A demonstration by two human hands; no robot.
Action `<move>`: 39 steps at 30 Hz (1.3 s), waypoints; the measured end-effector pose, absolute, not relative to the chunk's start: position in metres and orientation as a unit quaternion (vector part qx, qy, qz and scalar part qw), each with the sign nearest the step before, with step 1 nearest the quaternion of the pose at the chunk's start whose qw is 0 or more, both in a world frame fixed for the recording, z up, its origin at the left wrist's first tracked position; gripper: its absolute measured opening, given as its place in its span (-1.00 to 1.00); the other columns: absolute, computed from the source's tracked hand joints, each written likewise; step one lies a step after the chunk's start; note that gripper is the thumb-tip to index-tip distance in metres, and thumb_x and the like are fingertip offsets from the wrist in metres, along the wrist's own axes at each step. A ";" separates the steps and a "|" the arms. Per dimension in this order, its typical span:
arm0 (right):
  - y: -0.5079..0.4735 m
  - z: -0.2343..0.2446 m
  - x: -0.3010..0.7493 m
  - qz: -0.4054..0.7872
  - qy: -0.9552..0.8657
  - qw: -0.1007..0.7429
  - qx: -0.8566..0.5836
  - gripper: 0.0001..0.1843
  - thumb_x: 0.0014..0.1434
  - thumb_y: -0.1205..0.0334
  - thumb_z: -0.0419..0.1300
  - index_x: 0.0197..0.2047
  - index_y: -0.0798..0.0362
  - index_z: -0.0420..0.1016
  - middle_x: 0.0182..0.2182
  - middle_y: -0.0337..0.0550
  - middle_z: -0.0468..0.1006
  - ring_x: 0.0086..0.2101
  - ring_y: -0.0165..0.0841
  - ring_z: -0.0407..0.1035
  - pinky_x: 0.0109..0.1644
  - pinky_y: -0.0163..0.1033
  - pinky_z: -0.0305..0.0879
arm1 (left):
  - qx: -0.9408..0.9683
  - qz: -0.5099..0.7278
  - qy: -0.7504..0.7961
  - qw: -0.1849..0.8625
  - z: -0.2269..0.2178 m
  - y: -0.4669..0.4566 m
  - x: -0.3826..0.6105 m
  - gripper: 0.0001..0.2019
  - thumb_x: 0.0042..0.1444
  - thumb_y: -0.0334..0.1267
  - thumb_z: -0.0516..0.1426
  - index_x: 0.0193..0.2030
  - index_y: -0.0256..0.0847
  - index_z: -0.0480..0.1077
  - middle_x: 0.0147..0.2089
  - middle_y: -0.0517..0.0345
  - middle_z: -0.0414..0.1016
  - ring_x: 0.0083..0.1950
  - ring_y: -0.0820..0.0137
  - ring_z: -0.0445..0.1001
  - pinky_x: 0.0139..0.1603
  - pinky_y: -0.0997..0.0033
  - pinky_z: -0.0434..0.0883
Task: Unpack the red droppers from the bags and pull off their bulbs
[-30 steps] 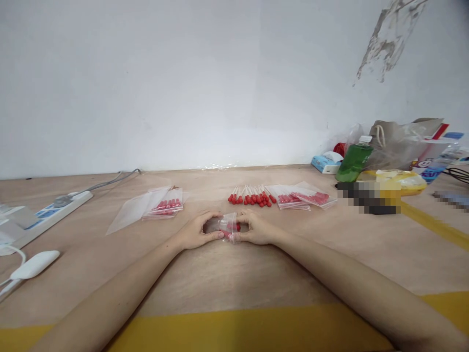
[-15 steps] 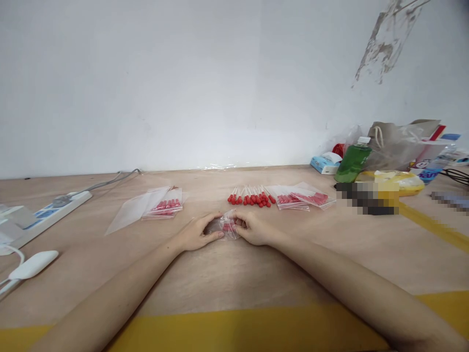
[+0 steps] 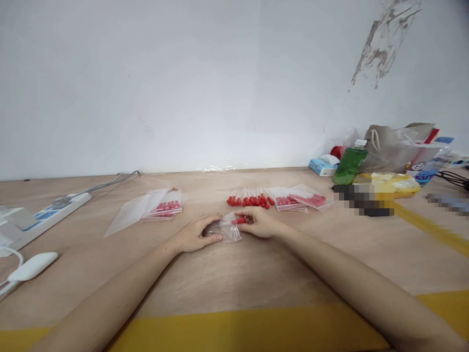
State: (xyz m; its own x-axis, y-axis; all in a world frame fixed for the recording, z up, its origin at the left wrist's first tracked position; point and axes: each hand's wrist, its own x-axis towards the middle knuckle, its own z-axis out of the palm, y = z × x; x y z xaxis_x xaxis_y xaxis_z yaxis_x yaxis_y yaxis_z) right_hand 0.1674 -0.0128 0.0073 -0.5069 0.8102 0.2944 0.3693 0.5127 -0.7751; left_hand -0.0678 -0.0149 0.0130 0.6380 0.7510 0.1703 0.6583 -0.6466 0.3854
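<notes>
My left hand (image 3: 196, 233) curves around the left side of a clear plastic bag (image 3: 231, 233), holding it between thumb and fingers. At the bag's right side, my right hand (image 3: 259, 222) pinches a red-headed stick (image 3: 238, 221), like an oversized match; its pale shaft points left into the bag. Whether more sticks are in that bag I cannot tell. Just beyond my hands lies a pile of loose red-headed sticks (image 3: 258, 200). Right of the pile are filled bags (image 3: 291, 203) with red heads showing. More filled bags (image 3: 163, 211) rest to the left.
A white power strip (image 3: 54, 215) with plugs and a white cable device (image 3: 33, 266) sits at the left. At the back right stand a tissue pack (image 3: 322, 167), a green bottle (image 3: 350, 164) and a yellow package (image 3: 395, 185). Yellow tape (image 3: 220, 330) runs along the front edge.
My right hand has shifted slightly right, and the red head it holds has moved right too. More of the clear bag shows between my hands. My left hand has barely moved.
</notes>
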 end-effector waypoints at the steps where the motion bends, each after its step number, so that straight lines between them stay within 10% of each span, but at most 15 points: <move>1: -0.011 0.005 0.168 0.370 -0.780 0.345 -0.368 -0.67 -0.06 0.26 0.22 -0.16 0.06 0.45 -0.33 -0.18 0.52 -0.37 -0.41 0.36 -0.29 -0.29 0.27 | 0.894 0.155 0.396 0.143 0.013 -0.015 -0.068 -0.42 0.05 0.09 0.03 0.16 -0.16 0.16 0.20 0.08 0.21 0.20 0.25 0.20 0.18 0.26 0.18; 7: 0.000 0.002 0.171 0.542 -0.633 0.407 -0.374 -0.72 -0.15 0.15 0.31 -0.36 0.10 0.43 -0.34 -0.17 0.53 -0.45 -0.49 0.36 -0.35 -0.34 0.31 | 0.907 0.111 0.388 0.123 0.016 -0.015 -0.067 -0.37 0.12 0.11 -0.07 0.28 -0.12 -0.05 0.29 0.08 0.04 0.28 0.27 0.05 0.24 0.24 0.06; 17: 0.034 0.059 0.252 0.502 -0.543 0.517 -0.431 -0.81 -0.11 0.21 0.31 -0.40 0.11 0.48 -0.43 -0.15 0.54 -0.47 -0.51 0.38 -0.37 -0.40 0.33 | 0.883 -0.096 0.442 0.125 0.037 -0.028 -0.074 -0.20 -0.04 0.29 -0.06 0.29 0.11 -0.29 0.34 0.05 -0.52 0.30 -0.09 -0.49 0.15 -0.29 -0.25; 22: 0.047 0.050 0.226 0.296 -0.619 0.579 -0.442 -0.80 0.00 0.18 0.21 -0.30 0.11 0.47 -0.34 -0.10 0.54 -0.35 -0.39 0.41 -0.21 -0.22 0.37 | 0.907 0.059 0.408 0.086 0.035 -0.027 -0.066 -0.48 0.20 0.06 -0.19 0.28 0.04 -0.11 0.36 0.12 -0.28 0.35 0.20 -0.32 0.26 -0.06 -0.25; 27: 0.054 0.027 0.183 -0.001 -0.800 0.388 -0.458 -0.76 0.16 0.33 0.02 -0.14 0.12 0.43 -0.21 -0.03 0.50 -0.20 -0.35 0.37 -0.10 -0.23 0.25 | 0.944 0.070 0.307 0.093 0.015 -0.021 -0.060 -0.53 0.22 -0.01 -0.15 0.26 0.08 -0.06 0.34 0.19 -0.16 0.34 0.30 -0.20 0.29 0.08 -0.23; 33: 0.050 0.013 0.171 -0.057 -0.847 0.280 -0.448 -0.81 0.14 0.31 0.04 -0.30 0.11 0.48 -0.28 0.01 0.48 -0.20 -0.29 0.32 -0.09 -0.19 0.14 | 0.932 0.073 0.337 0.115 0.009 -0.023 -0.058 -0.52 0.20 0.02 -0.14 0.26 0.08 -0.04 0.34 0.19 -0.15 0.34 0.25 -0.21 0.28 0.02 -0.23; 39: 0.035 0.018 0.182 -0.102 -0.828 0.277 -0.477 -0.73 0.19 0.16 -0.01 -0.24 0.09 0.46 -0.26 -0.02 0.45 -0.21 -0.29 0.29 -0.13 -0.18 0.10 | 0.840 0.255 0.462 0.128 0.014 -0.015 -0.062 -0.59 0.22 -0.04 -0.19 0.01 -0.16 0.31 0.05 0.07 0.36 0.08 0.33 0.31 0.09 0.28 0.25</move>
